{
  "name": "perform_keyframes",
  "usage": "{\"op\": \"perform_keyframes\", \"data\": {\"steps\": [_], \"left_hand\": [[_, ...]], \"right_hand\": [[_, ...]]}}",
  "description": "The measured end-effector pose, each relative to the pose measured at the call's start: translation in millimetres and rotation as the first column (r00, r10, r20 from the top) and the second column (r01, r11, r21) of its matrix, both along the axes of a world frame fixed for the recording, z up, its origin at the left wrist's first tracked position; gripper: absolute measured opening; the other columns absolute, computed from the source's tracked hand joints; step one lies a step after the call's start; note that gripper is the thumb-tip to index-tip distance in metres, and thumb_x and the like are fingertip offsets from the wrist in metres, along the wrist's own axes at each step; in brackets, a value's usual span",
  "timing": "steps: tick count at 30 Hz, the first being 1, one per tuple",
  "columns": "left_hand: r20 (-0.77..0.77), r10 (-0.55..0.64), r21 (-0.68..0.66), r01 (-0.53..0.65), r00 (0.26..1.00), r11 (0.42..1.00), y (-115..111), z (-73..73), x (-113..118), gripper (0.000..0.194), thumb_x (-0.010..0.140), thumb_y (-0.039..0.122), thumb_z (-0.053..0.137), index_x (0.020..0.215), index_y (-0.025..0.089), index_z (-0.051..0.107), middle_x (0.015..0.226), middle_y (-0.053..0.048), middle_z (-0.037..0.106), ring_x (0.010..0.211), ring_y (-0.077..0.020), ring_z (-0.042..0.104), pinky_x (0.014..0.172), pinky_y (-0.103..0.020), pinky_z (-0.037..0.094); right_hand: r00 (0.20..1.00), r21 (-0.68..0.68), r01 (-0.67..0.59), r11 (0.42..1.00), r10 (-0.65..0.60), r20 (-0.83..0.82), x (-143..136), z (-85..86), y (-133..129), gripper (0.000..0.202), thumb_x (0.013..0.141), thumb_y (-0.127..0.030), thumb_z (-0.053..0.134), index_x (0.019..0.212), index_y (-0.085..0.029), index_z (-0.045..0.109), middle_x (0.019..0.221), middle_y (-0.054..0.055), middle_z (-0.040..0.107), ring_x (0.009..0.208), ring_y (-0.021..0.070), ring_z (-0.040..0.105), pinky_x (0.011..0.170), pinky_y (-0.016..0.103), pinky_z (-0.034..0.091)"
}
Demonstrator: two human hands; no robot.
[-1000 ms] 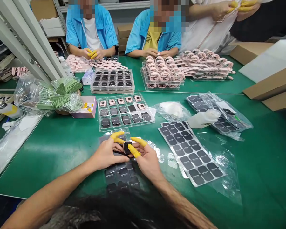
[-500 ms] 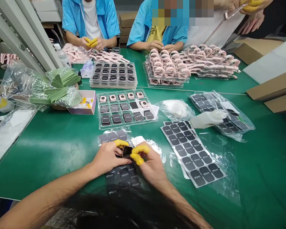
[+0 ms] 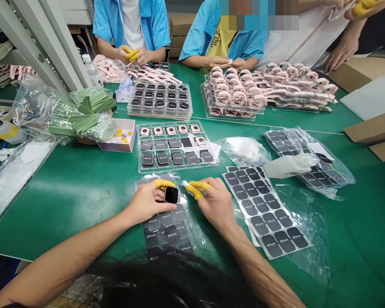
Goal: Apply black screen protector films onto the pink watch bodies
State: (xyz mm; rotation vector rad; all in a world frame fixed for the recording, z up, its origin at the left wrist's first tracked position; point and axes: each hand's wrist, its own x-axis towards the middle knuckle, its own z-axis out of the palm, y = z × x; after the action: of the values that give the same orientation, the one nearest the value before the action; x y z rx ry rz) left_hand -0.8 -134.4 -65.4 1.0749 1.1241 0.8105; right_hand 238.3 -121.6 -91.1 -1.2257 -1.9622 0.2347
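Note:
My left hand [image 3: 150, 199], with a yellow finger cot on a finger, grips a square watch case [image 3: 171, 195] by its edges. Its black glossy screen faces up. To the right, apart from the watch, my right hand [image 3: 208, 196] pinches a small white wipe [image 3: 186, 184] between yellow-capped fingertips; most of it is hidden in the hand. Beneath my hands lies a clear sheet of dark square labels [image 3: 167, 219]. Just beyond is a clear tray [image 3: 179, 167] holding several pink watch cases and dark label-covered squares.
Right of my hands lie label sheets [image 3: 266, 205], a white bottle [image 3: 288, 166] and a bag of labels [image 3: 311, 158]. Green straps [image 3: 86, 113] and a small box [image 3: 132, 136] are on the left. Stacked trays [image 3: 160, 113] and pink straps [image 3: 234, 92] stand before co-workers.
My right hand has drawn back rightward from the watch, with the white wipe now showing at its fingertips. The watch in my left hand now shows its screen more fully.

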Motion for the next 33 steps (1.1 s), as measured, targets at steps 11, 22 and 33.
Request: {"op": "perform_keyframes", "data": {"steps": [11, 22, 33], "left_hand": [[-0.074, 0.018, -0.025, -0.02, 0.997, 0.999, 0.1, -3.3, 5.1, 0.054, 0.061, 0.017, 0.094, 0.111, 0.023, 0.076, 0.08, 0.002, 0.081, 0.083, -0.0226, 0.082, 0.081, -0.034, 0.066], [0.149, 0.166, -0.164, -0.141, 0.975, 0.976, 14.1, -1.3, 0.4, 0.065, 0.054, 0.012, 0.105, 0.11, 0.016, 0.073, 0.094, -0.005, 0.082, 0.086, -0.0193, 0.079, 0.083, -0.035, 0.064], [0.276, 0.186, -0.254, -0.115, 0.943, 0.96, 18.8, -1.2, -3.3, 0.065, 0.056, 0.008, 0.104, 0.111, 0.015, 0.072, 0.1, -0.004, 0.081, 0.09, -0.0173, 0.078, 0.098, -0.041, 0.06]], "right_hand": [[0.97, 0.0, -0.197, 0.98, 0.195, -0.146, -37.6, 1.4, -9.2, 0.014, 0.103, -0.023, 0.069, 0.106, -0.03, 0.081, 0.082, 0.002, 0.066, 0.072, 0.0199, 0.061, 0.062, 0.034, 0.05], [0.993, -0.013, -0.099, 0.995, 0.1, 0.064, 10.2, 11.2, -41.0, 0.032, 0.101, -0.027, 0.073, 0.132, -0.037, 0.075, 0.117, 0.012, 0.078, 0.112, 0.0344, 0.073, 0.094, 0.058, 0.062], [0.937, -0.286, -0.347, 0.893, 0.343, -0.064, 6.1, -12.3, -64.2, 0.061, 0.094, -0.021, 0.082, 0.148, -0.044, 0.066, 0.125, 0.007, 0.083, 0.112, 0.0325, 0.082, 0.093, 0.051, 0.072]]}}
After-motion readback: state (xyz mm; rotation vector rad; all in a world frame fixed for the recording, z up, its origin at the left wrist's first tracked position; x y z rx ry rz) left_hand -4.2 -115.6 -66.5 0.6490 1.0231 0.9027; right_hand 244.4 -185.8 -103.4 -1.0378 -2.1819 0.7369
